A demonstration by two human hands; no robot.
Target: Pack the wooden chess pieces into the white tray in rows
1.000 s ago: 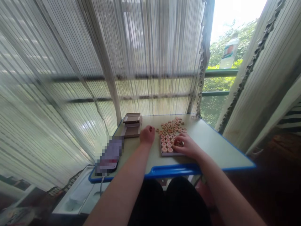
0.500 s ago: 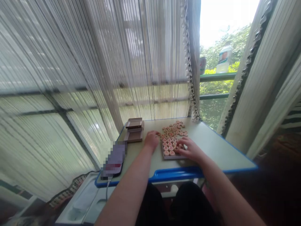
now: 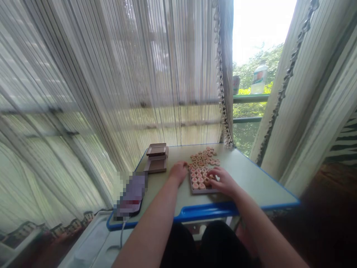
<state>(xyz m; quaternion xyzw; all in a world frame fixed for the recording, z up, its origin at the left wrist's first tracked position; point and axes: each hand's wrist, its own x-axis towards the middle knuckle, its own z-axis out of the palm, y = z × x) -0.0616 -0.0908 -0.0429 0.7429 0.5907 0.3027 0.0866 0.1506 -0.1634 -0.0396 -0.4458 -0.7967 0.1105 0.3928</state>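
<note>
A shallow box (image 3: 205,192) on the table holds rows of round, light wooden Chinese chess pieces (image 3: 195,185) with red characters. My right hand (image 3: 224,181) is over the box's right half, its fingers bent down and closed around a chess piece (image 3: 206,181); the hand hides the pieces under it. My left hand (image 3: 179,172) is just left of the box's far corner, fingers curled together. Whatever is in its fingertips is too small to make out. Beyond the box lies a loose spread of more chess pieces (image 3: 205,156).
Two shallow open trays, a farther tray (image 3: 156,149) and a nearer tray (image 3: 156,165), are at the table's (image 3: 256,186) back left. A blurred phone-like device (image 3: 131,197) with a cable lies at the left edge. Outside the curtain (image 3: 178,74), a bottle (image 3: 259,79) stands on a rail.
The view has shifted slightly, so the scene sits a little lower and farther left. Both hands stay at about the same places by the box, with small finger movements.
</note>
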